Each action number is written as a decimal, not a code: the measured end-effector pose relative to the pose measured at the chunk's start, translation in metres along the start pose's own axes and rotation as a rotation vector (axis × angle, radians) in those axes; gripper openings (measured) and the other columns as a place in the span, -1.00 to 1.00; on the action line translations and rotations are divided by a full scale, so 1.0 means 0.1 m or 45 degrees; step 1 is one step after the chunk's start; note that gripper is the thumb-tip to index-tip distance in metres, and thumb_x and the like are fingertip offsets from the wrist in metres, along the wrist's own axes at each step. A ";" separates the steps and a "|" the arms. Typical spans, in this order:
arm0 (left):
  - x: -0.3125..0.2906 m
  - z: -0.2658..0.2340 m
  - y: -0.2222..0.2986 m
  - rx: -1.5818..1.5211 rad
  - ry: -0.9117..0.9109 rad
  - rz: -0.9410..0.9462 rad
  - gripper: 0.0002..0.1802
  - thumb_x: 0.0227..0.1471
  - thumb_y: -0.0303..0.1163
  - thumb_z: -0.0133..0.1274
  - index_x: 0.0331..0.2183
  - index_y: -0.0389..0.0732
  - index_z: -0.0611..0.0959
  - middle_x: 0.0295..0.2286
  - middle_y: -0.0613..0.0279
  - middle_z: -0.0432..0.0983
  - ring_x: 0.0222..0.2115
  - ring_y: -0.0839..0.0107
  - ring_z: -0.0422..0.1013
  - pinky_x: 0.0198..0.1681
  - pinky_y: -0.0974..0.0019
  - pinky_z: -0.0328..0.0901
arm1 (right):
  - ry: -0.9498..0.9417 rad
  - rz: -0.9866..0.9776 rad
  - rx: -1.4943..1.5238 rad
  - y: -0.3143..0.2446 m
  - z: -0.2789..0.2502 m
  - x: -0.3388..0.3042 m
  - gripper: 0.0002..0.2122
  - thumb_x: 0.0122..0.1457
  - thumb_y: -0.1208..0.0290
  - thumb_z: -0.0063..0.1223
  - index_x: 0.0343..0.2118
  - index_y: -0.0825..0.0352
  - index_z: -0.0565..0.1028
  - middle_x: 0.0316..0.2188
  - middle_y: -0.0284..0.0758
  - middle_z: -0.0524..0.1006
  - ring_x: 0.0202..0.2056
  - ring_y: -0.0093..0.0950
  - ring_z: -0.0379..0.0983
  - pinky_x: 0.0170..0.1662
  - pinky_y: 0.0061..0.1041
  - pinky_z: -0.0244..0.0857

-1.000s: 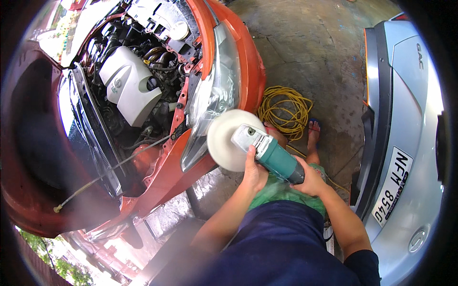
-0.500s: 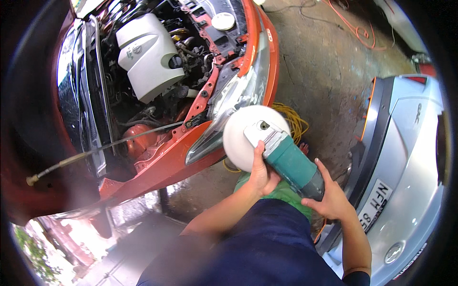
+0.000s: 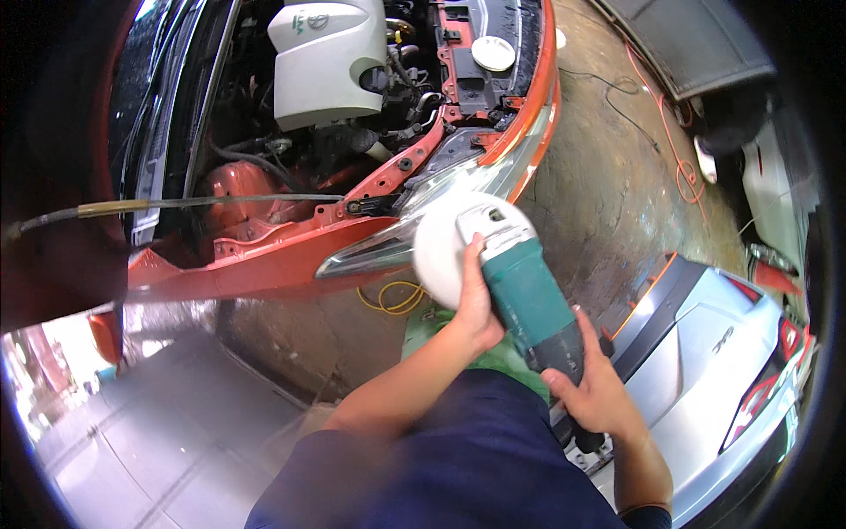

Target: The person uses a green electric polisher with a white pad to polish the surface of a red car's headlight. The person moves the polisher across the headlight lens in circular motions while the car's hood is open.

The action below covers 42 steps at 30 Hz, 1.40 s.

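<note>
Both my hands hold a green-and-black electric polisher with a round white pad. My left hand is closed round the front of the body near the silver head, its thumb up along the side. My right hand grips the black rear handle. The pad overlaps the lower end of the orange car's headlight in the head view; whether it touches the lens cannot be told. A blur on the pad's rim hides its edge.
The orange car's bonnet is up on a prop rod, over a grey engine cover. A white round lid rests at the front. A yellow hose and an orange cord lie on the floor. A silver-blue car stands at right.
The view has turned, so both cars appear shifted. My hands keep the same hold on the polisher, whose pad now lies further over the headlight in view.
</note>
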<state>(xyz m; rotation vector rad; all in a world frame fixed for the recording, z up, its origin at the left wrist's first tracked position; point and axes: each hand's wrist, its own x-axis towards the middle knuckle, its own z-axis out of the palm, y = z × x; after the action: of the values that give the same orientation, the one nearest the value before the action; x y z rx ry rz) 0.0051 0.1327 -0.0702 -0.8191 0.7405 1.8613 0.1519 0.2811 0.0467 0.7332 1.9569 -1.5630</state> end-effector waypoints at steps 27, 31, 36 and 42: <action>0.32 0.49 -0.11 -0.326 0.116 0.209 -0.13 0.25 0.47 -0.09 0.10 -0.16 0.62 -0.11 0.13 0.66 -0.12 0.28 0.58 0.07 0.13 0.46 | -0.223 0.105 0.016 -0.17 -0.81 0.50 0.02 0.25 0.11 0.33 0.50 0.54 -0.13 0.16 0.22 0.50 0.22 0.01 0.49 0.32 -0.21 0.26; 0.27 0.56 -0.20 -0.371 0.172 0.182 -0.09 0.23 0.49 -0.09 0.12 -0.17 0.61 -0.07 0.11 0.64 -0.08 0.26 0.57 0.08 0.09 0.45 | -0.286 0.119 -0.073 -0.10 -0.97 0.51 0.01 0.25 0.12 0.33 0.50 0.53 -0.12 0.14 0.24 0.51 0.21 0.05 0.50 0.29 -0.22 0.30; 0.41 0.52 -0.33 -0.361 0.132 0.164 -0.08 0.22 0.49 -0.10 0.14 -0.17 0.59 -0.05 0.12 0.63 -0.07 0.26 0.56 0.10 0.09 0.43 | -0.230 -0.075 -0.135 0.17 -1.05 0.54 0.01 0.24 0.13 0.33 0.50 0.51 -0.13 0.12 0.23 0.54 0.20 0.08 0.51 0.28 -0.21 0.31; 0.43 0.64 -0.39 -0.330 0.223 0.254 -0.07 0.23 0.48 -0.12 0.14 -0.19 0.59 -0.06 0.15 0.64 -0.08 0.27 0.56 0.08 0.11 0.44 | -0.336 -0.009 -0.113 0.18 -1.18 0.63 0.02 0.23 0.13 0.36 0.50 0.50 -0.11 0.10 0.23 0.55 0.21 0.10 0.50 0.28 -0.21 0.32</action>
<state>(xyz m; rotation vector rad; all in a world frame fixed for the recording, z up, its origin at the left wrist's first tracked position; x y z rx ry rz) 0.0120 0.2194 -0.0719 -1.1191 0.7194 2.1133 0.1117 0.4055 0.0131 0.4579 1.8215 -1.4837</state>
